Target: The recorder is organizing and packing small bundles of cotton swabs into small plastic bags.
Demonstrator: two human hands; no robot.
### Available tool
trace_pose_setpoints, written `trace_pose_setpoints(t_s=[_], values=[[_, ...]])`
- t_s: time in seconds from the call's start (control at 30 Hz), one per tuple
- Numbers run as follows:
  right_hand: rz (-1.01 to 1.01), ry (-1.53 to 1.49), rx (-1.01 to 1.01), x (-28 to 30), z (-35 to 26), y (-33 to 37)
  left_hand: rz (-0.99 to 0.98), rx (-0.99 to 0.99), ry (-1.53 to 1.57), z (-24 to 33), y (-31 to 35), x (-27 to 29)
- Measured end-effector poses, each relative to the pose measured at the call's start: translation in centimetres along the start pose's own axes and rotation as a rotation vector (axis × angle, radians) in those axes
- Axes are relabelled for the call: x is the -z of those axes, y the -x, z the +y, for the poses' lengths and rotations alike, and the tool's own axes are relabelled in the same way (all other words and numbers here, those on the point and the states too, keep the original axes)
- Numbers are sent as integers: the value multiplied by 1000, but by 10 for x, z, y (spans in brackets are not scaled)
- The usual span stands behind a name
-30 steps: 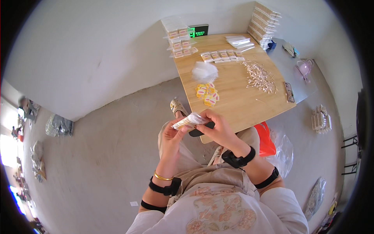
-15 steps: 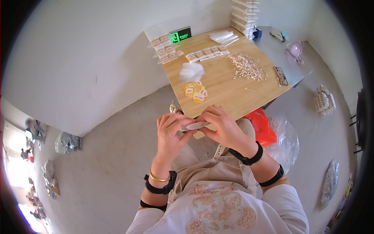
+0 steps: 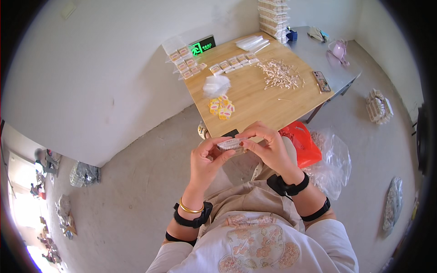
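Just off the near edge of the wooden table [image 3: 255, 107], both my hands hold a small clear packet [image 3: 230, 144] with whitish rows inside that look like cotton swabs. My left hand [image 3: 207, 159] grips its left end between thumb and fingers. On its right end, my right hand [image 3: 268, 148] pinches the upper edge. On the table, a loose heap of cotton swabs [image 3: 280, 74] lies to the right. Yellow and white cards [image 3: 222, 108] and clear plastic bags [image 3: 216, 86] lie at the left, with a row of filled packets [image 3: 234, 63] behind them.
Stacked packets [image 3: 184, 63] stand by the wall near a green exit sign [image 3: 203, 45]. A phone [image 3: 321, 81] lies at the right edge. A tall packet stack [image 3: 273, 20] rises at the back. Beside my leg are a red bag [image 3: 301, 148] and a clear sack [image 3: 334, 164].
The packet has turned so that more of its flat face shows. My right hand's fingers have shifted along its edge. My view has swung slightly, moving the table left and up.
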State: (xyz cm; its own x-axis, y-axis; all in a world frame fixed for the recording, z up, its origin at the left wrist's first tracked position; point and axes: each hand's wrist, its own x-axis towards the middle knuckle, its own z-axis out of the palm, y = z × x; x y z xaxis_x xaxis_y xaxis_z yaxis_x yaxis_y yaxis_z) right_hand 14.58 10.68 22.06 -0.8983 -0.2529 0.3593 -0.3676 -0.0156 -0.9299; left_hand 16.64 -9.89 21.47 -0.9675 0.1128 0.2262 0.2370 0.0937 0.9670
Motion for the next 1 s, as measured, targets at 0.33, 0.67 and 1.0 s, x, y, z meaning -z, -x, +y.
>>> trace_pose_setpoints(t_s=[0.33, 0.67, 1.0], values=[[39, -31, -79, 4, 18, 2, 40, 33, 11, -5, 3, -3], [76, -52, -236, 6, 65, -16, 164, 118, 133, -37, -14, -11], [29, -136, -275, 9, 98, -23, 131, 257, 270, -71, -32, -10]])
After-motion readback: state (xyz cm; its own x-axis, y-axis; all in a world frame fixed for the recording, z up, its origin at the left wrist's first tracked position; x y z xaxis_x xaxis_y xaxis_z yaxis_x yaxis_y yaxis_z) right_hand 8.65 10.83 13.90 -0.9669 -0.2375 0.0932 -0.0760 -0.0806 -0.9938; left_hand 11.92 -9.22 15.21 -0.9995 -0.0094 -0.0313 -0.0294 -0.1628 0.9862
